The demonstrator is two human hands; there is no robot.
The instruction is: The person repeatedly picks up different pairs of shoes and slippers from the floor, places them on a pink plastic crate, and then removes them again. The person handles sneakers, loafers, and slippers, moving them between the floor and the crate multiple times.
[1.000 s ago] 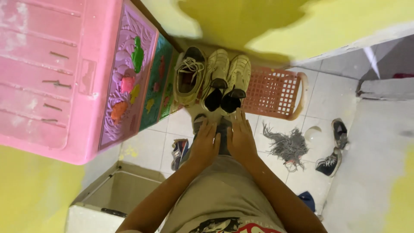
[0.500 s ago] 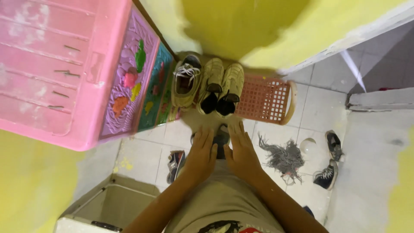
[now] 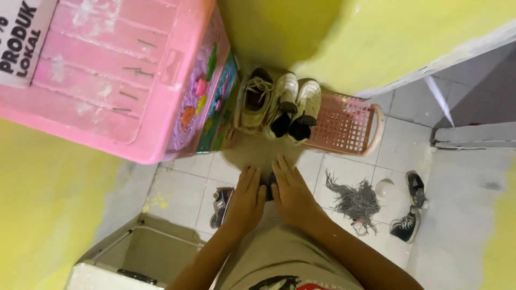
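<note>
- Both hands reach down side by side over the tiled floor [image 3: 177,200]: left hand [image 3: 246,200] and right hand [image 3: 291,194], fingers stretched forward and nearly flat.
- A small dark thing [image 3: 270,184] sits between the two hands, at the thumbs; it is mostly hidden, perhaps a shoe, and I cannot tell whether either hand has closed on it.
- To grip it well, curl the fingers under both sides evenly, rather than pinch from the thumbs alone.
- Just ahead of the fingertips stand pale shoes [image 3: 279,104], beside a pink basket [image 3: 349,126]; keep the lift low so the knuckles clear them.
- A dark sneaker [image 3: 221,205] lies just outside the left wrist; do not sweep it.
- A grey mop head [image 3: 355,201] lies outside the right hand; keep the fingers out of its strands.
</note>
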